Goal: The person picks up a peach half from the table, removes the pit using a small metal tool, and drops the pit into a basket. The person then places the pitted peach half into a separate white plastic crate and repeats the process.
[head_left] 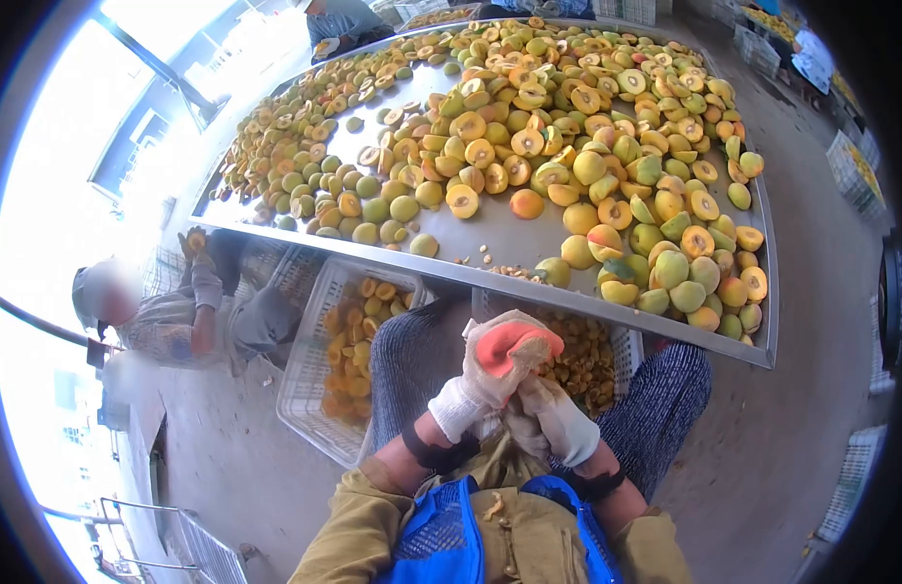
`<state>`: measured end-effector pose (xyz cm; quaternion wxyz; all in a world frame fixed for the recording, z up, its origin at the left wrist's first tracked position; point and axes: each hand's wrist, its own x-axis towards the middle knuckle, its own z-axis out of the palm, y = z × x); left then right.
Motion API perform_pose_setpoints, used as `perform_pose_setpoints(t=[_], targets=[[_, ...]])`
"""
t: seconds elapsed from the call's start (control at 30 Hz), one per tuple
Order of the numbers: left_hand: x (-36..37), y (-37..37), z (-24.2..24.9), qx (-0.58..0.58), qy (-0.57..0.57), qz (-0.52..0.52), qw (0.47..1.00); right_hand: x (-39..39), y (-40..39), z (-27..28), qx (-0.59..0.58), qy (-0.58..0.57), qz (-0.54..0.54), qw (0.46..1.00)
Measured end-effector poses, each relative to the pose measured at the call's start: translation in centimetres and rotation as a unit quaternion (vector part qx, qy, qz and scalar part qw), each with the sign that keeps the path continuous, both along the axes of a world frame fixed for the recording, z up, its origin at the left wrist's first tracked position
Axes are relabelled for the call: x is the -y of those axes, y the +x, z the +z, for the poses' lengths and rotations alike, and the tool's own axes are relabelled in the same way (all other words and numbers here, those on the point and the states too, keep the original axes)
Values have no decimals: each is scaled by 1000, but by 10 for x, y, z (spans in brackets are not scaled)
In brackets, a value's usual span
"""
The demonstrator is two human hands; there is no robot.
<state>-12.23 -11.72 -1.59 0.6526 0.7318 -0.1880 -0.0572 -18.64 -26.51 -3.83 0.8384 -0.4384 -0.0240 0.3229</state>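
Gloved L hand [505, 362], fingers curled, meets gloved R hand [560, 420] just off the tabletop's [466, 234] near edge; cannot tell what, if anything, either grip holds. Fruit [589, 167] — whole & halved, yellow-green to orange — lies heaped on the metal surface. Below: white crate [300, 382] w/ orange pcs. [346, 384] at L; 2nd crate [626, 362] w/ small brownish pcs. [576, 358] beyond the hands. Far L: co-worker [169, 329] w/ cut half [193, 243] in hand.

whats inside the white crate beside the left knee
Yellow-orange fruit pieces show inside the white crate. The patterned trouser leg hides part of its right side; anything beneath the top pieces can't be seen.
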Motion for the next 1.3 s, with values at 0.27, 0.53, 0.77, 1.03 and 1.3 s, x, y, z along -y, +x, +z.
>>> perform_pose_setpoints(t=[0.27,0.53,0.77,1.03,1.3], targets=[[17,1,19,-194,-207,-92,955,18,6,-11,-172,269,116,940],[-115,54,48,-10,141,266,954,-2,10,-35,-243,496,43,833],[-122,135,26,182,525,220,802,-38,6,-76,-392,323,-80,857],[-131,212,-28,-20,494,143,857,-38,9,-49,-334,140,-174,916],[-86,88,7,-252,-234,29,939,-37,11,-27,-88,-109,-231,963]])
